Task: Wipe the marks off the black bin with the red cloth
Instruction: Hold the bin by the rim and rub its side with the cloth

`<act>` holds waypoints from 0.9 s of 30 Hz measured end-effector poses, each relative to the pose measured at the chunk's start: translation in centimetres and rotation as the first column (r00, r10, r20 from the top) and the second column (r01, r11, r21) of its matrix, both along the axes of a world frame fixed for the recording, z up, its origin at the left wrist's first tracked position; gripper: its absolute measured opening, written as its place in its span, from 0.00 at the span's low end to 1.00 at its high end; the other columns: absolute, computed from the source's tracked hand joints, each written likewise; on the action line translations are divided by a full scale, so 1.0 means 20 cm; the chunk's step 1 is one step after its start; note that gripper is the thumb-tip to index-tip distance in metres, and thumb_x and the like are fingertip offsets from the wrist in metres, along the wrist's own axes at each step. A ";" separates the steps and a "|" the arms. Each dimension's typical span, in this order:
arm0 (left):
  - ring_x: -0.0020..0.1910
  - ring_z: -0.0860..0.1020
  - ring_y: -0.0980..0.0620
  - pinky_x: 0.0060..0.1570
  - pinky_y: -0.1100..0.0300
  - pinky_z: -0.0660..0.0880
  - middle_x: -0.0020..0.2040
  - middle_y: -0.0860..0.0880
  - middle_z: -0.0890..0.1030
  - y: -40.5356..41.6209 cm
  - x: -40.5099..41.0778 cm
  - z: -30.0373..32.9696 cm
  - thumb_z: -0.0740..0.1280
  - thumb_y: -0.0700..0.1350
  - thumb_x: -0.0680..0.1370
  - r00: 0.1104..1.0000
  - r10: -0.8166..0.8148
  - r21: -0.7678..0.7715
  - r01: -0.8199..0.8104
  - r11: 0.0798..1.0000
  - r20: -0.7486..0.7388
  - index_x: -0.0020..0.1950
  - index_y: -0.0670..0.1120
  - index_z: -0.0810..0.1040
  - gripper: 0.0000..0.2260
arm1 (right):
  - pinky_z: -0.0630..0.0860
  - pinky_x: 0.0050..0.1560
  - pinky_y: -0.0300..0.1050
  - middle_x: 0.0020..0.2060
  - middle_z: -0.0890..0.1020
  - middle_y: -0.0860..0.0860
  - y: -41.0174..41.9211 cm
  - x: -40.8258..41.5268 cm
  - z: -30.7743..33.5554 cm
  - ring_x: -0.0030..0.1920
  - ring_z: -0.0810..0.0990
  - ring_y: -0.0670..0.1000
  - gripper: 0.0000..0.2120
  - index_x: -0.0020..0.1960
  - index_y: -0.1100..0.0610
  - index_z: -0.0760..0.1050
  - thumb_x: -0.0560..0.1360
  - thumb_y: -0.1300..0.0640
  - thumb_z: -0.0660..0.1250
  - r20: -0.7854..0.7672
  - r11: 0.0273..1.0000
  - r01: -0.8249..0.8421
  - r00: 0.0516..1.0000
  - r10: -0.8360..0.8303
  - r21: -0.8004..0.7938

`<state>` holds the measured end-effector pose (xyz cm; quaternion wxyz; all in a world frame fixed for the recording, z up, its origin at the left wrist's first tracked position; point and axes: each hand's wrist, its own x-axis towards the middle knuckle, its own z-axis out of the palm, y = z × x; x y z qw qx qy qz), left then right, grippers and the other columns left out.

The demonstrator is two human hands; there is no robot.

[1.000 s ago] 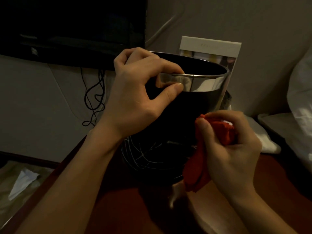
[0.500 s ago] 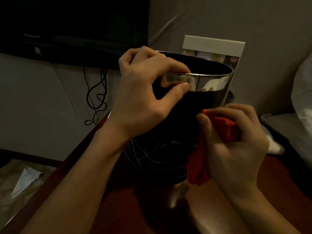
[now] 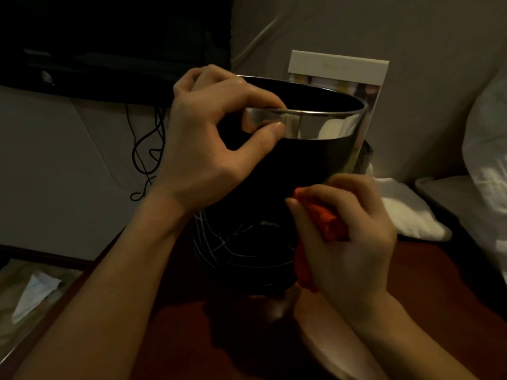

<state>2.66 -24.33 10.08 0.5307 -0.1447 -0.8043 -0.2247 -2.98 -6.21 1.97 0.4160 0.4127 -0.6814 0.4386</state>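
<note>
Gripping with my left hand (image 3: 203, 149): thumb on the outside and fingers curled over the edge, I pinch the shiny metal rim (image 3: 323, 124) of the black bin (image 3: 288, 171) at its left side, centre of the frame.
Right hand (image 3: 348, 242): fingers curled tight round the bunched red cloth (image 3: 327, 223), lower right of centre — pressed against the bin's dark wall on its right side.
Cloth tail: a strip of red hangs down below my palm, beside the bin's base.
Bin: upright in the middle of the frame on the reddish-brown table (image 3: 178, 338); its mouth opens toward the upper right.
Marks (image 3: 227, 242): thin pale lines looping across the lower left of the bin's wall, just left of my right hand — the cloth sits apart from most of them.
Behind the bin: a white box (image 3: 340, 67) stands upright against the wall, upper right of centre.
Upper left: a dark screen (image 3: 109, 42), with black cables (image 3: 148, 152) dangling below it.
Right edge: white bedding (image 3: 488, 149), and a folded white towel (image 3: 411, 212) just past my right hand.
Lower left: a crumpled white paper (image 3: 35, 292) on a lower surface.
</note>
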 end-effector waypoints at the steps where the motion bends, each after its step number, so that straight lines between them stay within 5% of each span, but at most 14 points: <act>1: 0.51 0.71 0.63 0.63 0.44 0.66 0.45 0.65 0.73 -0.02 0.01 0.01 0.68 0.49 0.75 1.000 -0.011 0.022 0.011 1.000 -0.002 0.51 0.52 0.77 0.05 | 0.68 0.54 0.27 0.49 0.77 0.56 0.00 0.00 0.00 0.49 0.73 0.40 0.08 0.50 0.64 0.82 0.74 0.61 0.75 -0.011 1.000 -0.016 1.000 0.016 0.017; 5: 0.52 0.75 0.56 0.64 0.41 0.65 0.45 0.58 0.79 0.03 0.03 0.03 0.66 0.50 0.78 1.000 0.018 -0.010 -0.018 1.000 -0.003 0.49 0.53 0.79 0.04 | 0.68 0.53 0.29 0.48 0.76 0.57 0.05 -0.02 0.03 0.49 0.74 0.45 0.08 0.50 0.64 0.81 0.74 0.60 0.73 0.006 0.999 -0.019 1.000 0.020 -0.045; 10: 0.53 0.69 0.63 0.63 0.58 0.56 0.44 0.69 0.71 0.13 -0.02 0.00 0.67 0.56 0.76 0.997 0.079 -0.060 -0.078 0.995 0.000 0.54 0.56 0.79 0.09 | 0.69 0.50 0.28 0.50 0.75 0.55 0.13 -0.11 0.09 0.49 0.74 0.40 0.08 0.53 0.60 0.78 0.76 0.58 0.70 0.072 0.992 0.035 0.997 -0.027 -0.117; 27: 0.50 0.72 0.65 0.61 0.50 0.65 0.42 0.65 0.73 0.02 -0.01 -0.01 0.72 0.50 0.75 0.999 0.016 0.046 -0.014 0.999 -0.039 0.50 0.57 0.78 0.06 | 0.68 0.52 0.29 0.49 0.76 0.52 0.04 -0.04 0.03 0.50 0.76 0.42 0.05 0.51 0.59 0.79 0.76 0.59 0.73 0.117 0.998 -0.057 0.992 0.057 -0.007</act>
